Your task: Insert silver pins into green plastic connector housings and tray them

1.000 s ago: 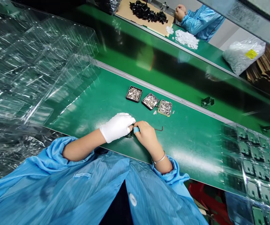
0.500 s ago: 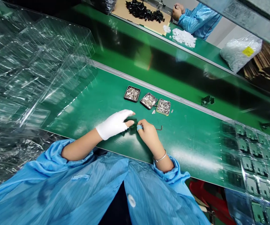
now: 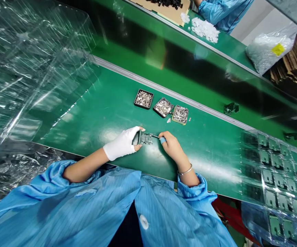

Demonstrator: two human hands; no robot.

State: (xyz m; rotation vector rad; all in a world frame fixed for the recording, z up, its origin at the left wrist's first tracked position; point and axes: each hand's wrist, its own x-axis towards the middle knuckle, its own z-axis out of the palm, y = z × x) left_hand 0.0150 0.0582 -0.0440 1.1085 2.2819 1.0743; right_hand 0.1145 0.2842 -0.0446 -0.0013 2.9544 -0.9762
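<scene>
hex key [image 3: 156,137] lifted; part [image 3: 146,138] juts from left grip [image 3: 122,143]

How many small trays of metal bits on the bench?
3, in a row: left tray, black; middle tray, black, set askew; right tray, paler rim. None of these is hidden.

— With the left hand [image 3: 121,142]?
— Now grips the small part [image 3: 145,138] by opposite edges, no longer a dark blur.
— With the right hand [image 3: 170,143]?
— Now points a thin rod [image 3: 156,136] leftward to the part's end; earlier, just a bent tip out to the right.
</scene>
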